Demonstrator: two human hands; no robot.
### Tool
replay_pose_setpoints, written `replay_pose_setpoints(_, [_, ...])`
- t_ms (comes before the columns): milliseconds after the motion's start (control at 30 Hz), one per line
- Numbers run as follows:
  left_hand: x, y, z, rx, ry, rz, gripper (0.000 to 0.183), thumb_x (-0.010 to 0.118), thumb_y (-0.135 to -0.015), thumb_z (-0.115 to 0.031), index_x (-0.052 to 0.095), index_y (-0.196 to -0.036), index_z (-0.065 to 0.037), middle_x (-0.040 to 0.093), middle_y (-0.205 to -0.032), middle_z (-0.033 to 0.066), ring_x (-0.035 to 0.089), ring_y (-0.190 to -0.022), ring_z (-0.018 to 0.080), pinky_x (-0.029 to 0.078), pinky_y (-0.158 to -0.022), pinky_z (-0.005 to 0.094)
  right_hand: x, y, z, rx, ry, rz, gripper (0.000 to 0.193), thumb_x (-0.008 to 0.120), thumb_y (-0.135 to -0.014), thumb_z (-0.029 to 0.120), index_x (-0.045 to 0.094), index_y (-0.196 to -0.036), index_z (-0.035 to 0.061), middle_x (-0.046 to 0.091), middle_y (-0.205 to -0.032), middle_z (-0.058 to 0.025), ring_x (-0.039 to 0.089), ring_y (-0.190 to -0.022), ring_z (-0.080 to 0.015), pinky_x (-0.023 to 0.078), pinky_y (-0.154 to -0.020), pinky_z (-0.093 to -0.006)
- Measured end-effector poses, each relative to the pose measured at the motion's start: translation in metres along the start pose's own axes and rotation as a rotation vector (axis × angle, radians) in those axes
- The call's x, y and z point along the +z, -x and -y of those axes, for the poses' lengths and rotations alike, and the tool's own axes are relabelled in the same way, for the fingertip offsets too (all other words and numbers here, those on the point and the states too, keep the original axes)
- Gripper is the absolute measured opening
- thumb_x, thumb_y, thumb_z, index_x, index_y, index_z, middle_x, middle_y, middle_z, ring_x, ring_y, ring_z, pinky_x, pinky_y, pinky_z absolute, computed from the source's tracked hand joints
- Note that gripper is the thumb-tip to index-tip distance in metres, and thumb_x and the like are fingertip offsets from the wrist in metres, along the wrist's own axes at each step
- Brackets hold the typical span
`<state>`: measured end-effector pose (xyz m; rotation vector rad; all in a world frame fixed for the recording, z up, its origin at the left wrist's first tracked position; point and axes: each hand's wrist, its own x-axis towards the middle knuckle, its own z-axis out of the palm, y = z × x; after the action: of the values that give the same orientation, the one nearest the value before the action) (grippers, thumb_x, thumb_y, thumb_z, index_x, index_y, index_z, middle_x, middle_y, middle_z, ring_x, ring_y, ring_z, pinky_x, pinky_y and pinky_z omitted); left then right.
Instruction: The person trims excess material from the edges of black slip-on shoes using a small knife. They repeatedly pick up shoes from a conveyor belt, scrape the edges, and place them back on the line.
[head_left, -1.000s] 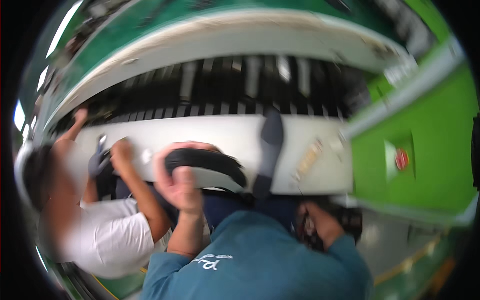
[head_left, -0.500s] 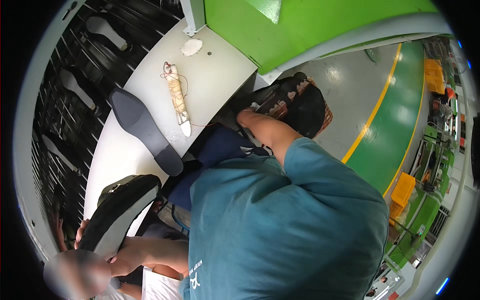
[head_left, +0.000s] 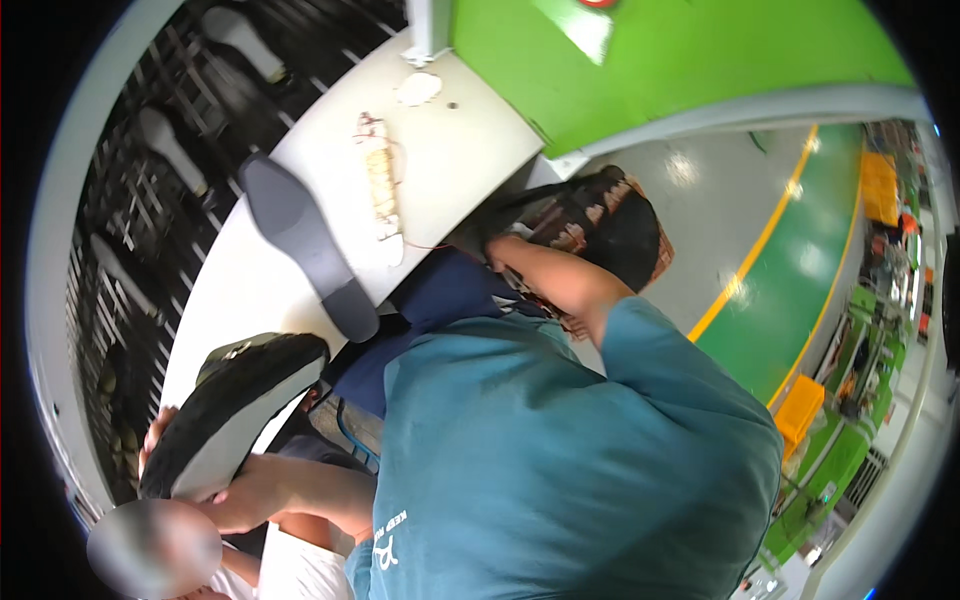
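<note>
My right hand (head_left: 500,254) reaches down beside my navy-clad lap, at the near side of a dark container (head_left: 635,232) with brown and white patches. Its fingers are mostly hidden. Below that forearm a few fingers (head_left: 577,327) show, apparently my left hand; the rest is behind my teal shirt. On the white bench lie a dark grey shoe sole (head_left: 310,250), a white stick wound with pale thread (head_left: 380,180) and a flat white lump (head_left: 418,89). A thin red thread runs from the stick toward my lap. A co-worker's hands (head_left: 235,503) hold a dark shoe (head_left: 215,430) with its sole showing.
A black rack (head_left: 180,85) with several shoes or soles borders the white bench (head_left: 470,130) on the left. A green panel (head_left: 680,60) stands at its far end. To the right are a green floor lane (head_left: 790,300) with yellow edges and yellow crates (head_left: 800,410).
The view has shifted, so the bench and its things sit farther right. More fingers show beneath my right forearm. The co-worker's shoe has tilted slightly.
</note>
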<state>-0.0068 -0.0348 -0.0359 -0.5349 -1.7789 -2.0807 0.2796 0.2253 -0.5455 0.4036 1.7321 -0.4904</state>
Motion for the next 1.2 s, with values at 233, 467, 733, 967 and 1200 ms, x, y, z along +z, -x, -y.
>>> replay_pose_setpoints(233, [0.009, 0.008, -0.010, 0.058, -0.188, 0.066, 0.070, 0.044, -0.113, -0.053, 0.051, -0.139, 0.012, 0.072, -0.115, 0.0346, 0.074, -0.109, 0.0436, 0.064, -0.099, 0.0556, -0.048, 0.206, 0.027, -0.226, -0.058, -0.448, 0.027, 0.069, -0.088, 0.014, 0.083, -0.107, 0.0003, 0.081, -0.117, -0.0212, 0.076, -0.117, -0.0424, 0.062, -0.096, -0.0513])
replay_pose_setpoints(467, [0.018, 0.008, -0.017, 0.075, 0.106, 0.203, 0.056, 0.062, -0.113, -0.040, 0.057, -0.134, 0.011, 0.072, -0.121, 0.0329, 0.076, -0.104, 0.0411, 0.063, -0.096, 0.0531, -0.159, 0.445, 0.097, -0.926, -0.478, -0.795, 0.020, 0.079, -0.100, 0.022, 0.079, -0.109, 0.0046, 0.078, -0.089, -0.0082, 0.074, -0.071, -0.0204, 0.059, -0.068, -0.0366])
replay_pose_setpoints(733, [0.024, 0.008, -0.018, 0.083, 0.159, 0.324, 0.044, 0.070, -0.107, -0.029, 0.061, -0.130, 0.007, 0.077, -0.113, 0.0243, 0.075, -0.104, 0.0311, 0.060, -0.096, 0.0423, -0.303, 0.330, 0.164, -0.382, 0.008, -1.489, 0.101, 0.088, -0.076, 0.071, 0.067, -0.139, -0.0053, 0.059, -0.152, -0.0219, 0.048, -0.147, -0.0398, 0.033, -0.126, -0.0523])
replay_pose_setpoints(967, [0.016, 0.000, -0.016, 0.074, 0.213, 0.353, 0.043, 0.071, -0.106, -0.027, 0.062, -0.130, 0.007, 0.078, -0.112, 0.0216, 0.075, -0.101, 0.0239, 0.060, -0.094, 0.0372, -0.298, 0.347, 0.180, -0.821, -0.539, -1.284, 0.082, 0.094, -0.085, 0.029, 0.051, -0.153, 0.0134, 0.070, -0.135, -0.0199, 0.066, -0.127, -0.0314, 0.050, -0.112, -0.0461])
replay_pose_setpoints(1200, [0.012, -0.001, -0.018, 0.054, 0.249, 0.368, 0.041, 0.071, -0.105, -0.025, 0.063, -0.129, 0.007, 0.078, -0.112, 0.0218, 0.076, -0.101, 0.0238, 0.061, -0.093, 0.0374, -0.238, 0.443, 0.195, -1.401, -1.282, -1.018, 0.044, 0.077, -0.105, 0.007, 0.053, -0.140, -0.0027, 0.076, -0.117, -0.0100, 0.073, -0.105, -0.0132, 0.060, -0.093, -0.0303])
